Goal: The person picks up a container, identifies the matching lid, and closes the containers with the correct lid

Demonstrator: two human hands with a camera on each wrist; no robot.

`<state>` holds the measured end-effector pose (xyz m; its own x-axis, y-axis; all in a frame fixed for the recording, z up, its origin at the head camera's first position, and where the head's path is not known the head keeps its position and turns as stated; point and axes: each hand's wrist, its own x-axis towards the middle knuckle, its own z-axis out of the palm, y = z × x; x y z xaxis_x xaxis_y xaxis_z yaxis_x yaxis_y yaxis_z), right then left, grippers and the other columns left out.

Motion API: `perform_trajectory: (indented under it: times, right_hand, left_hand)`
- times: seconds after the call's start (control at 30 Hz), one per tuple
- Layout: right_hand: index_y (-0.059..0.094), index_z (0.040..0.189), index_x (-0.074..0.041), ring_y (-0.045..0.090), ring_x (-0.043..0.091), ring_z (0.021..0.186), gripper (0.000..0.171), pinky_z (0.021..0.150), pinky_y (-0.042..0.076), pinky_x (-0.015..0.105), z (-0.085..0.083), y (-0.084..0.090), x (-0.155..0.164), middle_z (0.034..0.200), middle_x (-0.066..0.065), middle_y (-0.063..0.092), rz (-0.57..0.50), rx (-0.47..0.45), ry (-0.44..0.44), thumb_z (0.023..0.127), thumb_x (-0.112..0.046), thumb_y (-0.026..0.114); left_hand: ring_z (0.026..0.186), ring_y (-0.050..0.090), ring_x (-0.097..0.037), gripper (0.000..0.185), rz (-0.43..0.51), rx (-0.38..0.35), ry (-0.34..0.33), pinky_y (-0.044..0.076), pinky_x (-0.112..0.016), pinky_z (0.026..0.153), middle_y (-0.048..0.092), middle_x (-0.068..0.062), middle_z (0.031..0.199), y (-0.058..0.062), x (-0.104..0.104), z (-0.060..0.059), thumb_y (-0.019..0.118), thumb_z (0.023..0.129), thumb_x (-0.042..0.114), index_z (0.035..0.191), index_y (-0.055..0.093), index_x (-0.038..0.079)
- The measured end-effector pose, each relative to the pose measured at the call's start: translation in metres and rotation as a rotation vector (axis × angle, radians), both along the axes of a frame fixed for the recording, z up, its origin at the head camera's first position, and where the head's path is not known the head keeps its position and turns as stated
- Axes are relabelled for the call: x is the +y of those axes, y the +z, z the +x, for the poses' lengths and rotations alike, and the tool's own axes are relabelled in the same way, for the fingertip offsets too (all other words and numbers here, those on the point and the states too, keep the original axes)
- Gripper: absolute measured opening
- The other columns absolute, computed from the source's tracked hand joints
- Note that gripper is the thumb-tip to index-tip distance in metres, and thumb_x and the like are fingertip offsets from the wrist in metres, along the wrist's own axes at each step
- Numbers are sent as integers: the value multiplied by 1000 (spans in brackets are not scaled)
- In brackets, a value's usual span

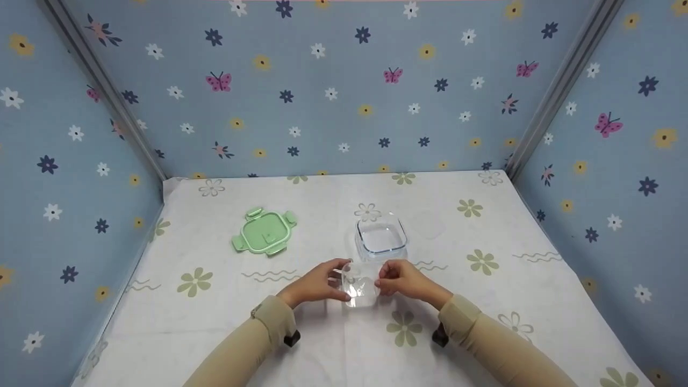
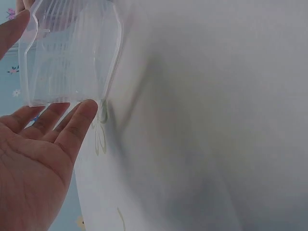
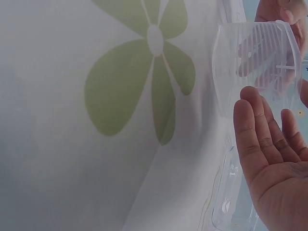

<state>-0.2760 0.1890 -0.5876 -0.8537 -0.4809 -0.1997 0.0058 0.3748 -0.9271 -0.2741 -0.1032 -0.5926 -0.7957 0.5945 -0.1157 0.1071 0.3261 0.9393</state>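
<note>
Just above the cloth, both hands hold a small clear plastic box (image 1: pixel 361 285) with ribbed sides, seen in all three views. My left hand (image 1: pixel 320 282) grips its left side, thumb at the near edge and forefinger at the far one. The fingers of my right hand (image 1: pixel 407 279) pinch its right side. In the right wrist view, the fingertips (image 3: pixel 244 108) lie against the ribbed wall of the box. Right behind the box stands a square clear glass container (image 1: pixel 380 252) without a lid on it. A green snap lid (image 1: pixel 266 232) lies flat, farther left.
A flat, nearly transparent piece (image 1: pixel 428 224) lies right of the glass container; its kind is hard to make out. A white flowered cloth (image 1: pixel 204 322) covers the table. Blue patterned walls (image 1: pixel 344 80) stand at the back and both sides.
</note>
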Motion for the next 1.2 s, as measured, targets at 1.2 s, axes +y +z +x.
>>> perform_trajectory:
  times: [1.2]
  right_hand:
    - [65,121,11,76,18,84,31,82,68,43,-12,13,9,100,17,78,32,68,-12,102,-13,73]
  left_hand:
    - [145,56,-42,92,-21,71,43,47,-52,123,58,-21,154,-11,10,2,96,82,16,157,45,1]
